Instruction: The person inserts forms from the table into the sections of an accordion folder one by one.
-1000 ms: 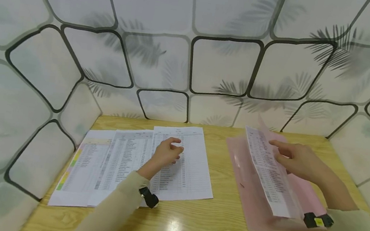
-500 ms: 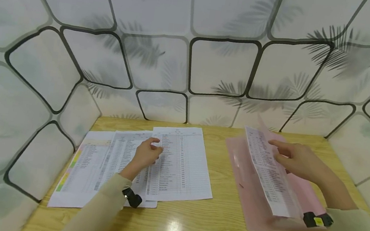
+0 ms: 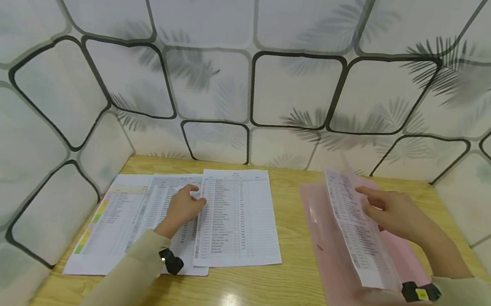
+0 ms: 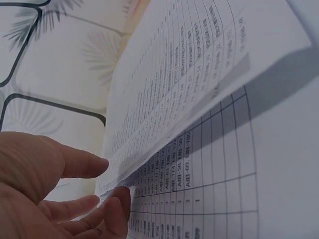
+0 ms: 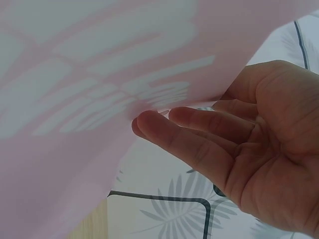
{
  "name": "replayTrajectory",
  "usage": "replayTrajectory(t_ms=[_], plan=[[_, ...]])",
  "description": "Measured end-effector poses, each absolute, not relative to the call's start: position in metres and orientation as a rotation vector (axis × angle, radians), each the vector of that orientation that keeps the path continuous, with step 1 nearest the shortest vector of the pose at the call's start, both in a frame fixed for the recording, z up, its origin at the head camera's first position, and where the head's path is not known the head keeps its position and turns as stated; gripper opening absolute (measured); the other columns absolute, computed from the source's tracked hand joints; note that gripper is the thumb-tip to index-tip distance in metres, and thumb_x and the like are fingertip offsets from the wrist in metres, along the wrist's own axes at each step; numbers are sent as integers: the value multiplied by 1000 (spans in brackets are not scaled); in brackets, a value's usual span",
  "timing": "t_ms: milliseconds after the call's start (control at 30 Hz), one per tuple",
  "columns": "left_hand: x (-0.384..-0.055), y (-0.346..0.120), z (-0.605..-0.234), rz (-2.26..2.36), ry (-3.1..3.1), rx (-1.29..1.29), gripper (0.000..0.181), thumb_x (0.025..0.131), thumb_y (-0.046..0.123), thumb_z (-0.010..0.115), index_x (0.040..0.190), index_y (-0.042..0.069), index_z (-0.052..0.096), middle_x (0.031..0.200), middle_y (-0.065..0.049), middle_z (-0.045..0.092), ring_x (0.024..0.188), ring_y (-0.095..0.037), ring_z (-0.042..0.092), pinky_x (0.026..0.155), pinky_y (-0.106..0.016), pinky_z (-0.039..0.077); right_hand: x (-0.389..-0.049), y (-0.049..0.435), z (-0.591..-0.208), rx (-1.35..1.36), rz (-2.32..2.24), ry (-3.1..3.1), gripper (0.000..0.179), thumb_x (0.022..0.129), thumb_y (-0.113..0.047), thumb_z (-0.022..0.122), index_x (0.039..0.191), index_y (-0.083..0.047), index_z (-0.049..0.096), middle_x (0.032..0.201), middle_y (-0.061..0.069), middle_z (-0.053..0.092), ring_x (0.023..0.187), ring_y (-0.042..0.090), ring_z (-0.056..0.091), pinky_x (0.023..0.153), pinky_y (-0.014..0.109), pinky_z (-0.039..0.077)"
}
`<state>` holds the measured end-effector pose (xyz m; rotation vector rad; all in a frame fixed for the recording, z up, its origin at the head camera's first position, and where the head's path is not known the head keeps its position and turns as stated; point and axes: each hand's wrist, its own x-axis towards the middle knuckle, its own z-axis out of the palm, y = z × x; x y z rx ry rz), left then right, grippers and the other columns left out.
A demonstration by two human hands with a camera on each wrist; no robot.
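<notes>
Three printed lists lie overlapping on the left of the table: a left sheet (image 3: 108,220) with coloured marks along its edge, a middle sheet (image 3: 183,253), and a right sheet (image 3: 243,220) partly over it. My left hand (image 3: 183,207) is above the middle sheet, its bent fingers at the left edge of the right sheet. Thumb and fingers stand apart in the left wrist view. On the right, a pink plastic folder (image 3: 314,198) stands part-open, a printed sheet (image 3: 349,226) tilted up inside. My right hand (image 3: 398,214) pinches the edge of its raised pink cover (image 5: 60,169).
The wooden table (image 3: 281,302) carries the papers and the folder. A patterned wall (image 3: 298,87) closes off the back and both sides. Each wrist wears a small black camera strap.
My left hand has moved left, from over the right sheet to its left edge. The right hand, the folder and its tilted sheet have stayed in place.
</notes>
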<state>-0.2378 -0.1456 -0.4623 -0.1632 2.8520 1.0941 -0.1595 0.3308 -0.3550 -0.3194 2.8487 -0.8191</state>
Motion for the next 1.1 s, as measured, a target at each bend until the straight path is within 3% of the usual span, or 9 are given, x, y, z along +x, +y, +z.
replayTrajectory(t_ms=[300, 633, 1100], plan=[[-237, -146, -467, 1047, 2896, -156, 51, 91, 13, 67, 139, -4, 60, 108, -23, 76, 95, -35, 72, 85, -48, 59, -159, 329, -355, -312, -826, 2837, 55, 107, -20, 56, 158, -1, 45, 136, 37, 63, 78, 18, 73, 63, 28, 59], [-241, -145, -468, 1333, 2700, -165, 42, 97, 11, 65, 136, -4, 66, 103, -24, 76, 63, -17, 69, 60, -31, 59, -160, 331, -357, -327, -818, 2852, 55, 107, -18, 57, 157, 2, 45, 135, 38, 63, 77, 17, 72, 61, 27, 59], [-235, -142, -464, 1669, 2383, -249, 44, 99, 4, 65, 143, -3, 60, 113, -24, 74, 72, -14, 70, 63, -29, 62, -160, 331, -356, -314, -825, 2843, 56, 106, -20, 56, 157, 0, 45, 136, 38, 62, 79, 19, 74, 63, 28, 59]])
